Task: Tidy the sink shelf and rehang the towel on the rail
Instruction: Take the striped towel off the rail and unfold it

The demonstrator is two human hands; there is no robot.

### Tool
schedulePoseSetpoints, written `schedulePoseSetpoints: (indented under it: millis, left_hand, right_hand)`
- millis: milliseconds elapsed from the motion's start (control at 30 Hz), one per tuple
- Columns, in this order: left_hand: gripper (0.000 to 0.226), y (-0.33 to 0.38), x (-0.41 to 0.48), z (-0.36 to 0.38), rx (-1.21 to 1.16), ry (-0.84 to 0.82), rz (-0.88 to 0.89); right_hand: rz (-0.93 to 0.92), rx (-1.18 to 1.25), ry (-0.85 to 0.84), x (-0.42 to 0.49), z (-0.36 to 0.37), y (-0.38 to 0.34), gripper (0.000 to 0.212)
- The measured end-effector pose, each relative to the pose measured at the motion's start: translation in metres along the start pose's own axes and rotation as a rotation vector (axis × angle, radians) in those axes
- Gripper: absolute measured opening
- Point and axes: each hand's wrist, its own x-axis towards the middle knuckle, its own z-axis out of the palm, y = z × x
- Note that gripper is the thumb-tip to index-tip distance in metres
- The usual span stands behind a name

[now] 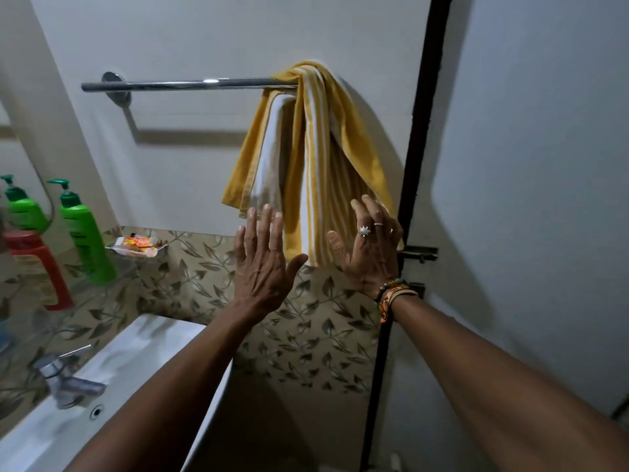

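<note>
Rehanging the bunched yellow-and-white striped towel on the chrome rail seems underway; left grip and right grip, splayed and empty, must next pinch its hem.

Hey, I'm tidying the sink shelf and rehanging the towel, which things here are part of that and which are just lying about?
Job in hand: striped towel, rail, green pump bottle, red bottle, orange soap packet, left hand, right hand.
Just there: tap, basin, door bolt.
</note>
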Motion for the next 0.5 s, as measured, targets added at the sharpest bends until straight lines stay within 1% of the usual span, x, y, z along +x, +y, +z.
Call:
schedulePoseSetpoints:
  millis: [167, 267, 500]
  left_hand:
    - [0.084, 0.037, 0.001, -0.004, -0.041, -0.018, 0.088]
    - [0.085, 0.050, 0.004, -0.006, -0.068, -0.048, 0.119]
    - [0.082, 0.056, -0.001, -0.006, -0.123, -0.088, 0.160]
  right_hand:
    - [0.023, -0.030, 0.003, -0.013, -0.026, 0.027, 0.065]
    - [0.066, -0.067, -0.007, -0.019, -0.043, 0.037, 0.066]
    - [0.101, -0.137, -0.037, -0.037, -0.063, 0.033, 0.068]
